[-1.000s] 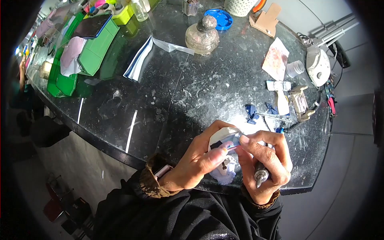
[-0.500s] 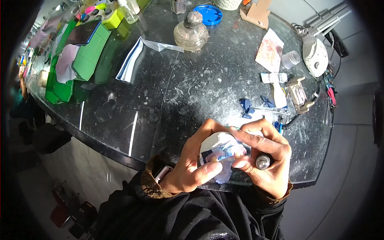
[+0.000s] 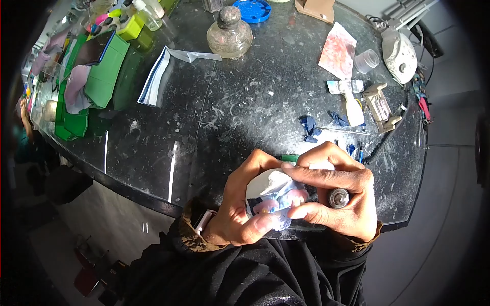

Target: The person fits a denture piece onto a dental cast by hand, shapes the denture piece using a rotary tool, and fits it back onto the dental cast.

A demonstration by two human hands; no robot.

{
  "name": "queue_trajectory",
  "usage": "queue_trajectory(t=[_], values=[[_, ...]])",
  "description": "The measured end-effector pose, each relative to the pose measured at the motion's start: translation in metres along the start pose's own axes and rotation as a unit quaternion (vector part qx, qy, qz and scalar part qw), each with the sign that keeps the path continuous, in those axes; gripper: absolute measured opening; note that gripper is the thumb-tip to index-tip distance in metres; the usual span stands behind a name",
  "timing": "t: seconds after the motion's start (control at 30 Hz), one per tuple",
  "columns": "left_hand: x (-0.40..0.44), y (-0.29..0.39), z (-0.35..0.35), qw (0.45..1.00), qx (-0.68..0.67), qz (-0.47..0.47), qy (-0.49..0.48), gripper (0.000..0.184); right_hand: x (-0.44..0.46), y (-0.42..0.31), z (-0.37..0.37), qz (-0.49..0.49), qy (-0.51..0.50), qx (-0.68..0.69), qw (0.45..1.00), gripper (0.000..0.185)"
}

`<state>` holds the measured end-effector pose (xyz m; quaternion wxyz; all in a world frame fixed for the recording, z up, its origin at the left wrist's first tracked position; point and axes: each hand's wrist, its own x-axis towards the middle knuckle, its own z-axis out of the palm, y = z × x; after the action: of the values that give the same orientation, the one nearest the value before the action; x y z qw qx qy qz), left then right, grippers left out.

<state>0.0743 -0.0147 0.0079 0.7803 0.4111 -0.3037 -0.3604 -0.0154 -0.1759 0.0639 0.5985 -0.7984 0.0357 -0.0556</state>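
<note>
1. Change: the plaster cast (image 3: 260, 187) has turned in my grip. A second ago my right fingers covered much of its face; now the pink pieces (image 3: 296, 197) and blue material (image 3: 280, 200) face up at me.
2. Cast location: between my two hands, lifted off the surface (image 3: 240, 115), just over its near edge.
3. Left hand (image 3: 238, 206): fingers curled round the left side, thumb on the near edge. It looks like the main hold.
4. Right hand (image 3: 360, 206): index finger and thumb spread well apart, index tip at the cast's top edge, thumb tip at the lower right. Can't tell how hard either presses.
5. Handpiece (image 3: 339, 198): tucked in the same right hand, behind that spread. Its metal nose now points at me nearly end-on; a second ago it angled downward. It's clear of the cast, so I read this as handling or checking, not cutting.
6. Also now in sight past my fingers: a green item (image 3: 288, 157), mostly hidden. Blue scraps (image 3: 310, 128) lie beyond it. Everything on the surface sits higher in view, likely just my head moving.
7. Meaning: more of the worked face is visible, handpiece idle.
</note>
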Motion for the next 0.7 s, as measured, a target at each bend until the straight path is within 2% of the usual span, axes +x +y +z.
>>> queue_trajectory(t=[0.07, 0.17, 0.27, 0.37, 0.47, 0.7], values=[[0.0003, -0.0008, -0.0007, 1.000, 0.003, 0.007, -0.002, 0.049, 0.0004, -0.0004, 0.0003, -0.006, 0.000, -0.009, 1.000, 0.046], [0.0010, 0.0003, -0.0021, 1.000, 0.023, 0.013, -0.009, 0.045, 0.0020, -0.0031, 0.0092, 0.031, 0.056, 0.012, 0.998, 0.057], [-0.0022, -0.0025, -0.0034, 1.000, -0.005, -0.009, 0.008, 0.048, 0.0010, -0.0019, 0.0022, 0.010, 0.004, -0.010, 1.000, 0.047], [-0.0010, 0.0033, -0.0021, 0.999, -0.003, -0.038, 0.028, 0.052, -0.0003, -0.0008, -0.0001, -0.003, 0.001, -0.023, 1.000, 0.047], [-0.0019, -0.0021, -0.0009, 0.999, -0.003, -0.025, 0.046, 0.057, 0.0001, -0.0011, -0.0003, -0.018, 0.004, -0.035, 0.999, 0.044], [-0.0006, 0.0026, 0.0004, 0.997, -0.011, -0.059, 0.046, 0.062, 0.0009, 0.0069, 0.0041, -0.095, 0.036, -0.071, 0.992, 0.040]])
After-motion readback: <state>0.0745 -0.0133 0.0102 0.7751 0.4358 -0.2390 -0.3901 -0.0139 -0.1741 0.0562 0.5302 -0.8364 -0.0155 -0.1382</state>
